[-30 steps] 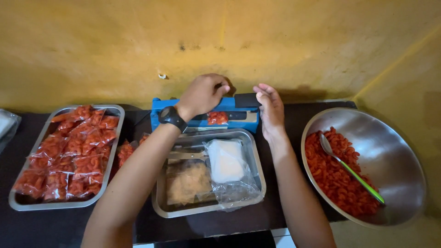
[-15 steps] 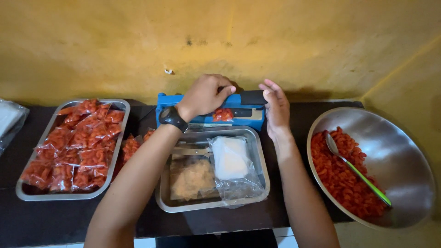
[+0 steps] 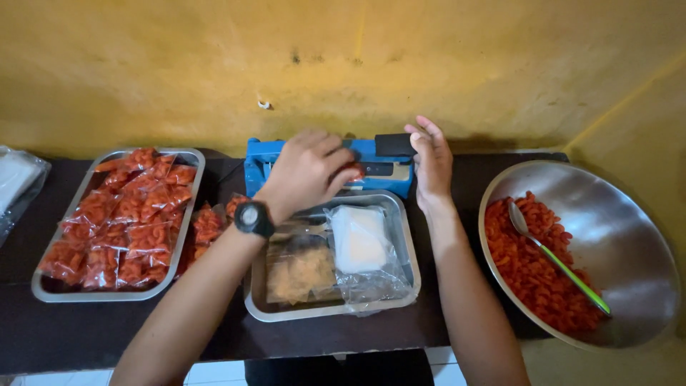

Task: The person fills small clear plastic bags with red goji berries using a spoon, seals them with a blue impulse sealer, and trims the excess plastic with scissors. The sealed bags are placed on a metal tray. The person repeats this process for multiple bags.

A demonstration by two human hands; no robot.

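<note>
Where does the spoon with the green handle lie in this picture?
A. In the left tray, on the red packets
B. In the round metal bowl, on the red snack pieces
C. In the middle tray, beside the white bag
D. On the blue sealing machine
B: the spoon rests inside the round metal bowl at the right, its scoop on the red snack pieces, far from both trays and the blue machine.

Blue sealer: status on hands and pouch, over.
Left hand holds small red pouch at blue sealer. Right hand open on sealer's black handle. Steel tray close in front, nothing blocking.
</note>
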